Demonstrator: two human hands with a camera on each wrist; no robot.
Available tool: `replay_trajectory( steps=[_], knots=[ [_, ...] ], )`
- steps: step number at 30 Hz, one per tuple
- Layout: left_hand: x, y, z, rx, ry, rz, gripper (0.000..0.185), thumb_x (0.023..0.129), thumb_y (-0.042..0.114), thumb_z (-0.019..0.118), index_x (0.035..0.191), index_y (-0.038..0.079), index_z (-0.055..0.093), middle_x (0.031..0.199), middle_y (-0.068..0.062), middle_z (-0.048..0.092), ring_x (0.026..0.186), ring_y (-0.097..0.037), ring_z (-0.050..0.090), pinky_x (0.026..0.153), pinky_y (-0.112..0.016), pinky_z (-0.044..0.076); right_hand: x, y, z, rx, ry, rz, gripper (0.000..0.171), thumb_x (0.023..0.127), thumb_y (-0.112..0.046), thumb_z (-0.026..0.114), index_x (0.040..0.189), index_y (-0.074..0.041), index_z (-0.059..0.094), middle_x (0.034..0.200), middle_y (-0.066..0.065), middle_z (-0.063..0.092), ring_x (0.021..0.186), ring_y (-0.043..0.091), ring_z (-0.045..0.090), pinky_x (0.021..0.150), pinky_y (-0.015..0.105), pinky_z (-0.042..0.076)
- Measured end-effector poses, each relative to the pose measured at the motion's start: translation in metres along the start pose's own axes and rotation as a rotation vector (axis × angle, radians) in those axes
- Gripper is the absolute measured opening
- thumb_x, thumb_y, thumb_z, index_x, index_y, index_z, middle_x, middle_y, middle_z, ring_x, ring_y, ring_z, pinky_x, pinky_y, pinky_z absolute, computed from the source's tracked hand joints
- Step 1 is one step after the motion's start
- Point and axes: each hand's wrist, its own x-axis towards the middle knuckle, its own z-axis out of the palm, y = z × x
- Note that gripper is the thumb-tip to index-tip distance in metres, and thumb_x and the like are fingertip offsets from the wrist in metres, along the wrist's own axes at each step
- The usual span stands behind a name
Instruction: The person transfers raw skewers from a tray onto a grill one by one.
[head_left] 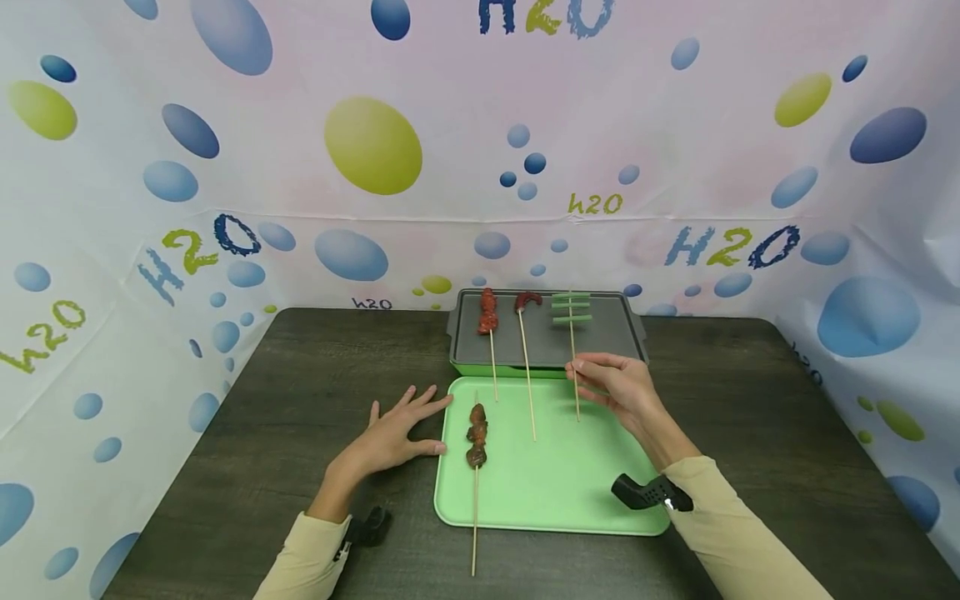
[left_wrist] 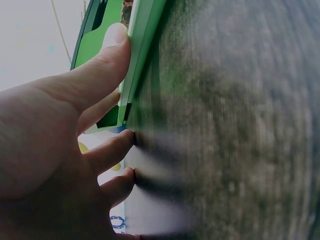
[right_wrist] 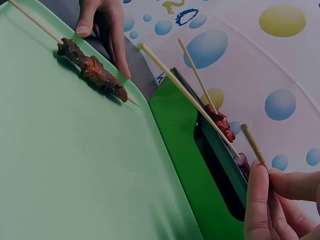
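My right hand (head_left: 600, 379) pinches the stick of a skewer with green strips (head_left: 572, 308), whose head lies on the grey grill tray (head_left: 615, 333); the right wrist view shows fingertips (right_wrist: 260, 195) closed on the stick (right_wrist: 252, 142). Two more skewers, a red meat one (head_left: 488, 312) and a curved red one (head_left: 527, 301), lean from the grill onto the light green tray (head_left: 555, 483). A brown meat skewer (head_left: 477, 435) lies on the green tray's left side. My left hand (head_left: 397, 429) rests flat on the dark table, thumb (left_wrist: 107, 55) against the tray's rim (left_wrist: 142, 55).
The dark wooden table (head_left: 262, 433) is enclosed by a bubble-patterned backdrop (head_left: 375, 142) on three sides. The grill tray sits at the table's far edge, directly behind the green tray. The brown skewer's stick (head_left: 474, 542) overhangs the tray's near rim.
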Motion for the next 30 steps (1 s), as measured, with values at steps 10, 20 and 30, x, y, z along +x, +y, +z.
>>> replay_trajectory(
  steps=[10,20,30],
  knots=[
    [0.000,0.002,-0.002,-0.005,-0.002,-0.002,0.078,0.093,0.040,0.075,0.160,0.021,0.040,0.168,-0.015,0.024,0.155,-0.044,0.008,0.107,-0.083,-0.007,0.005,0.000,0.002,0.051,0.020,0.024,0.047,0.099,-0.006,0.070,0.141,0.009,0.055,0.096,0.005,0.078,0.085,0.012,0.076,0.074,0.024,0.060],
    [0.000,0.002,-0.001,-0.009,-0.002,-0.003,0.078,0.093,0.039,0.075,0.160,0.020,0.041,0.168,-0.016,0.024,0.155,-0.045,0.008,0.106,-0.083,-0.007,-0.002,0.008,-0.001,0.081,-0.012,0.035,0.052,0.099,-0.011,0.072,0.144,0.005,0.053,0.103,0.004,0.078,0.092,0.014,0.076,0.078,0.026,0.060],
    [0.000,0.001,-0.001,-0.004,-0.002,-0.007,0.078,0.093,0.039,0.075,0.160,0.020,0.041,0.168,-0.016,0.024,0.155,-0.045,0.008,0.106,-0.083,-0.007,-0.018,0.018,0.000,0.058,-0.170,-0.009,0.060,0.099,0.000,0.067,0.154,0.003,0.041,0.115,0.012,0.075,0.102,0.022,0.075,0.088,0.038,0.059]
  ],
)
